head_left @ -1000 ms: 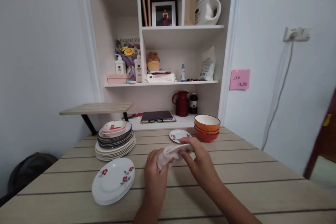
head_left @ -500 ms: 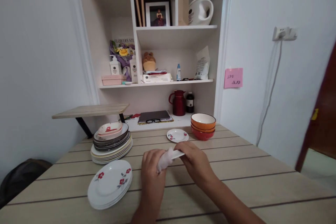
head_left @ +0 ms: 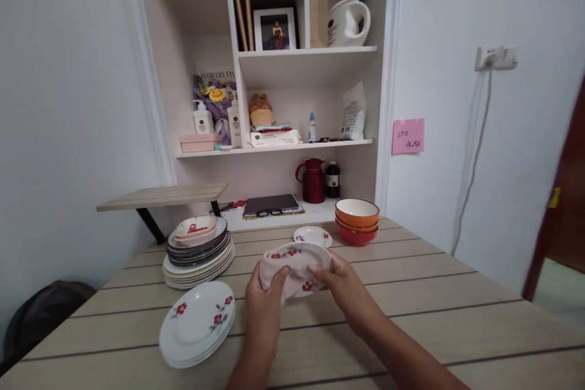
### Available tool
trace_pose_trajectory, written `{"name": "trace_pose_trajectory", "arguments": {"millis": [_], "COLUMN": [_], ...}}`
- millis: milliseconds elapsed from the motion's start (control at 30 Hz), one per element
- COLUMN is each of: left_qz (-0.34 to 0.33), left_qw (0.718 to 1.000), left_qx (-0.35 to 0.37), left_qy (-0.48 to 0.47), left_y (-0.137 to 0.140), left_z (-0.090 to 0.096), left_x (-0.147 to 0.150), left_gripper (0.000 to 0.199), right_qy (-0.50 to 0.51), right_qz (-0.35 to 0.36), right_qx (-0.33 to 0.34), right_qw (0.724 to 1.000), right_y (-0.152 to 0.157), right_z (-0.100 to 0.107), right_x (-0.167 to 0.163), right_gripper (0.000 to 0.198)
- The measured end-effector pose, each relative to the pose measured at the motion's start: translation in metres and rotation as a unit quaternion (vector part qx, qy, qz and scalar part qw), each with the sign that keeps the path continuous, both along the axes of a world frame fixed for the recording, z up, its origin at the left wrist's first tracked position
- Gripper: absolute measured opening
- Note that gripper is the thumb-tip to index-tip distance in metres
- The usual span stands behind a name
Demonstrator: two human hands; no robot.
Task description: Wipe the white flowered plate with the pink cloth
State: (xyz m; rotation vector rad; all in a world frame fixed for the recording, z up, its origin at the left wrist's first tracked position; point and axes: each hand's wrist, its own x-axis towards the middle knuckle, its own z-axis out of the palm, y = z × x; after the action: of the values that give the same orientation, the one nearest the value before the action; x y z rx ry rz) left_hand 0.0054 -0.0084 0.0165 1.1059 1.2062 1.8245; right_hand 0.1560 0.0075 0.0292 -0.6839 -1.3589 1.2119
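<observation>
Between my hands, above the table, a white plate with red flowers (head_left: 311, 253) is tilted so its face shows. My left hand (head_left: 267, 295) is closed on a pale pink cloth (head_left: 276, 274) that wraps over the plate's left side. Gripping the right rim, my right hand (head_left: 340, 283) has its thumb on the plate's face. A small flowered plate (head_left: 312, 236) lies on the table just behind. To the left of my hands sits a stack of matching flowered plates (head_left: 196, 323).
A taller stack of plates (head_left: 198, 262), topped by small square dishes (head_left: 196, 226), stands at the back left beside a raised wooden shelf (head_left: 162, 196). Orange and red bowls (head_left: 357, 221) are stacked at the back right. Behind are a red jug (head_left: 313, 181) and a laptop (head_left: 270, 204).
The plate in my hands has turned from edge-on to showing its flowered face. My thumbs now lie on its near side, and the cloth is spread over its left part.
</observation>
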Motion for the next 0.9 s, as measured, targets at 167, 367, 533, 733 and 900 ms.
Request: {"name": "trace_pose_trajectory", "arguments": {"millis": [167, 367, 533, 733, 900], "left_qz": [-0.033, -0.080, -0.037, 0.034, 0.059], "left_qw": [0.996, 0.993, 0.995, 0.935, 0.914], "left_qx": [-0.038, -0.045, 0.048, 0.184, 0.214], "left_qy": [-0.077, -0.079, 0.084, 0.301, 0.340], "left_y": [0.002, -0.002, -0.003, 0.001, -0.001], "left_z": [-0.008, -0.009, -0.008, -0.015, -0.013], "left_x": [0.007, 0.011, 0.005, -0.003, -0.008], "left_gripper": [0.054, 0.055, 0.026, 0.022, 0.017], "right_qy": [0.101, 0.128, -0.048, -0.262, -0.338], "right_qz": [0.021, 0.037, -0.147, -0.214, -0.241], "right_qx": [-0.096, -0.133, 0.094, 0.331, 0.345], "right_qw": [0.990, 0.982, 0.984, 0.881, 0.842], "right_y": [-0.005, -0.003, -0.003, -0.011, -0.015], "right_z": [-0.001, -0.007, 0.004, 0.012, 0.015], "right_x": [-0.008, -0.008, 0.005, 0.010, 0.010], "right_gripper": [0.039, 0.043, 0.045, 0.032, 0.029]}}
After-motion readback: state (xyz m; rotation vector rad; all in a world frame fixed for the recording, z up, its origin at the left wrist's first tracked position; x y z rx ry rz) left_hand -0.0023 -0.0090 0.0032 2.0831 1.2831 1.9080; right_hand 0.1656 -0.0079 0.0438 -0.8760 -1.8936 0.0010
